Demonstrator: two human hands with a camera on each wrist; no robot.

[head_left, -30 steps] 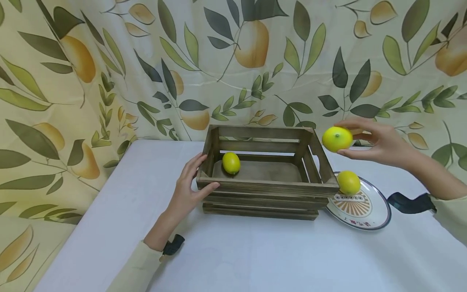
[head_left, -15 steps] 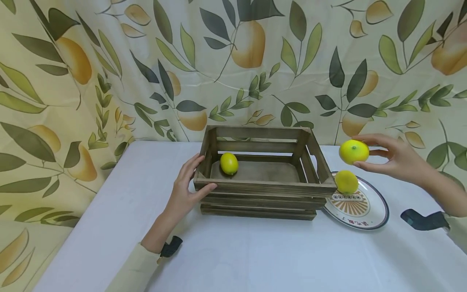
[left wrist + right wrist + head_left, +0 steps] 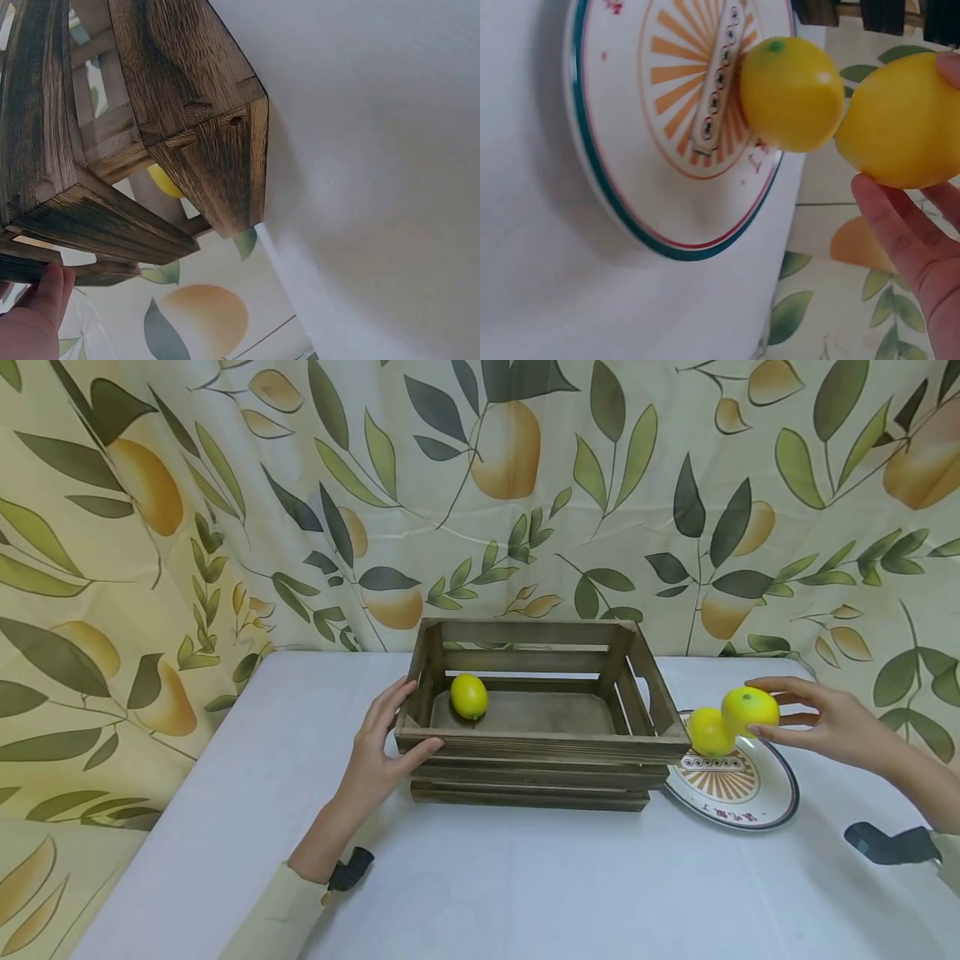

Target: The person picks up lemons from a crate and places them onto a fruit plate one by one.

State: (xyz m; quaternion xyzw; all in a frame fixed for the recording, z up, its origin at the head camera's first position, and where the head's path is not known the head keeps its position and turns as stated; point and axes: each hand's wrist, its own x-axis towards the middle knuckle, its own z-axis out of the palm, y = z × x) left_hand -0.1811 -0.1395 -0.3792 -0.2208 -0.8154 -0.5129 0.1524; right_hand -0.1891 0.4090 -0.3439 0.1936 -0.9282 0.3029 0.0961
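the right hand (image 3: 825,722) pinches the top lemon (image 3: 750,708) while the left hand (image 3: 381,756) holds the box (image 3: 540,747)

i'm looking on from far away. the top lemon is up over the plate (image 3: 772,785), off its surface, right next to the low lemon (image 3: 711,732). i can't tell if the two touch. the low lemon sits on the plate, on the side near the box. i think the plate is put close by the box's right end so the right hand has only a short way to reach. the far lemon (image 3: 469,697) lies inside the box, near its left end.

the right hand has its thumb low and a finger over the top, with the top lemon pinched in between. i guess it holds just the sides because that is enough for something small and round. the right arm slants in from the right edge, and the wrist looks nearly flat.

the left hand grips the box's front left corner, thumb on the front rim and fingers along the end. that looks like a way to keep the box from sliding on the white table (image 3: 480,877). the left arm slants up from the bottom, well apart from the right one.
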